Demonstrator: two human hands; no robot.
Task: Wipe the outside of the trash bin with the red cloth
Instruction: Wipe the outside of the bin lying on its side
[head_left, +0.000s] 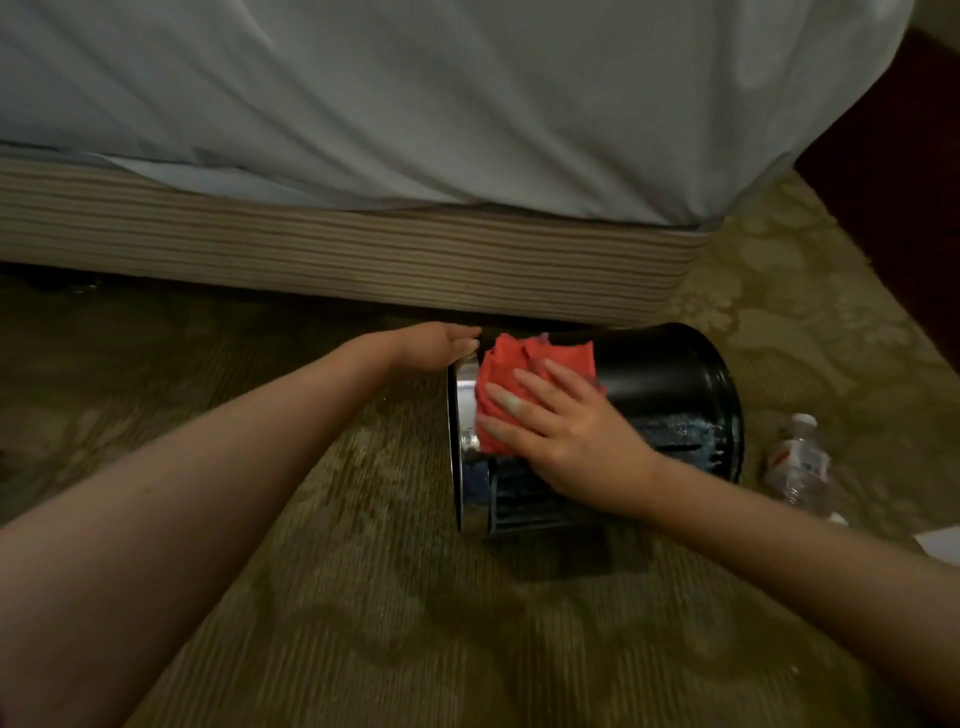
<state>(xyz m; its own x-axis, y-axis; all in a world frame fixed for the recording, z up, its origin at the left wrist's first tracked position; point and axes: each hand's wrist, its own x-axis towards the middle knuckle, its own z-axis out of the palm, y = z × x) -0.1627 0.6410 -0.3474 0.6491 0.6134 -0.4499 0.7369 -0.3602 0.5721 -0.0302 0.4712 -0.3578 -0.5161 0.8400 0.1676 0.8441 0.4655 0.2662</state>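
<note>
Two hands being used, apart. Left hand (436, 348) is being rested on left end of trash bin (665, 374), fingers fairly straight, steadying. Right hand (566, 431) is being pressed flat, fingers spread, on red cloth (519, 364) against bin's upper side. Bin is being held lying on its side on carpet (363, 597), near bed base (363, 249). Advice: even pressure is being called for; bin should be rolled bit by bit so unwiped faces are reached. Counted: one bin, one cloth, one plastic bottle (800, 462) beside bin, one paper corner (940, 543).

Cloth (511, 358) red. Trash bin (660, 369) black, silver rim band. Sheet (415, 104) white. Bed base (337, 249) brown-striped. Carpet (363, 623) olive, floral-patterned.
</note>
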